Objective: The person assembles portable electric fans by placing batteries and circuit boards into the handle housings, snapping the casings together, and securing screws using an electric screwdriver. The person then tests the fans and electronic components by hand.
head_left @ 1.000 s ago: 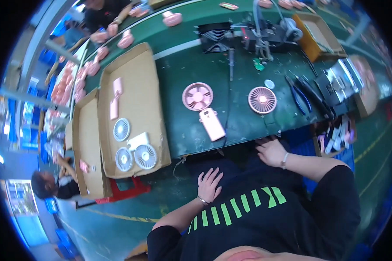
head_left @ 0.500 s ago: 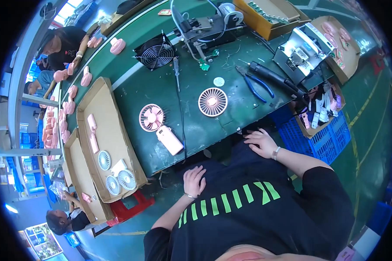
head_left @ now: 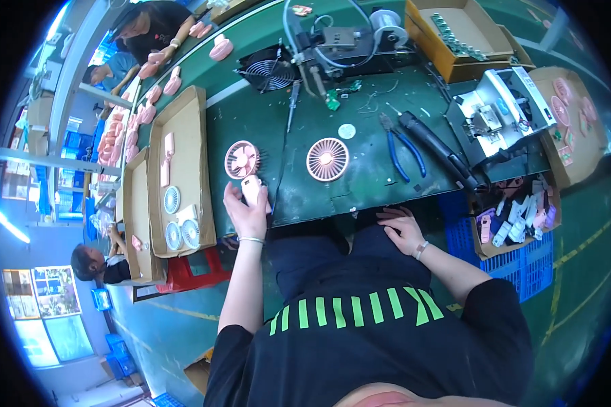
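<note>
Far left, a narrow cardboard tray [head_left: 138,203] alongside a larger cardboard tray [head_left: 180,115], with pale fan grilles [head_left: 172,200] grouped at the near end and slim pink pieces [head_left: 167,159] farther up. Below the near end, a red stool [head_left: 193,271]. Right of the tray wall, only a slim strip of green bench top [head_left: 302,193], then the pink fan [head_left: 242,160], handle pointing toward the front edge. At that edge, the left hand [head_left: 247,216] over the handle, fingers bent along one side; cannot tell a firm pinch from a light touch. Next, a slim tool [head_left: 293,105] with a dark cord, then open room before a round pink grille [head_left: 328,159], well apart from the fan. Just beyond, a pale disc [head_left: 346,131]. Below the front edge, the right hand [head_left: 404,230] on dark trousers [head_left: 387,261], fingers loosely spread. Farther right, blue-handled pliers [head_left: 406,152], handles apart, near a slanted black tool [head_left: 438,146]. Crowding the bench's right end, a white machine [head_left: 502,112]; lower, a parts box [head_left: 519,247] on a blue crate [head_left: 533,268]. Far right, another cardboard tray [head_left: 590,163] with pink parts.
</note>
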The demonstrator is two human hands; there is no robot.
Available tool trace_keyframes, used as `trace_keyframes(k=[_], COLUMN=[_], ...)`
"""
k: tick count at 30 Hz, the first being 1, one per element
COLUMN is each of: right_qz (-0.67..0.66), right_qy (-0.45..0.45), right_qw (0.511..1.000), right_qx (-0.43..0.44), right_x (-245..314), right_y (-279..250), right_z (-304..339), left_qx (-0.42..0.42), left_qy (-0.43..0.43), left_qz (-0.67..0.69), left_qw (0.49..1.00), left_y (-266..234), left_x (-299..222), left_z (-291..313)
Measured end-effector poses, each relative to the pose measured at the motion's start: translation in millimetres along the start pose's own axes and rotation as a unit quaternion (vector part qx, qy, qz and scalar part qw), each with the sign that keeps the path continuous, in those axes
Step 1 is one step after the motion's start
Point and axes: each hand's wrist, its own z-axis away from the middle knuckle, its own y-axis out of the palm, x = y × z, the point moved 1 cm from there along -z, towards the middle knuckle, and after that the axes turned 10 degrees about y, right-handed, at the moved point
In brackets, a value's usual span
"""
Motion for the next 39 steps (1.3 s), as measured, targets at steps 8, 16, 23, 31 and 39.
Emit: trace_keyframes(k=[8, 16, 23, 31, 39], right_qz=[-0.042, -0.033, -0.018, -0.011, 0.023], right_qy=[0.002, 0.023, 0.026, 0.074, 0.074], right_qw=[0.999, 0.999, 0.999, 0.997, 0.997], right_qx=[-0.02, -0.023, -0.029, 0.013, -0.016], right_x=[-25.1, -29.4, -18.1, -16.6, -3.8], right_y=[-14.9, -15.1, -14.3, -3.8, -8.1], right_z=[24.0, 33.0, 24.3, 3.6, 5.6], left_qx=[-0.091, -0.088, -0.191, 0.152, 0.216], left_qy=[0.059, 0.06, 0.207, 0.277, 0.322], left_qz=[-0.042, -0.261, -0.28, 0.063, 0.036], left_qw=[0.993, 0.959, 0.918, 0.947, 0.921], left_y=[4.6, 35.5, 25.6, 40.5, 70.2], left_x=[31.1, 61.6, 21.2, -90.3, -96.3], left_z=[-55.1, -102.9, -90.6, -26.0, -11.5])
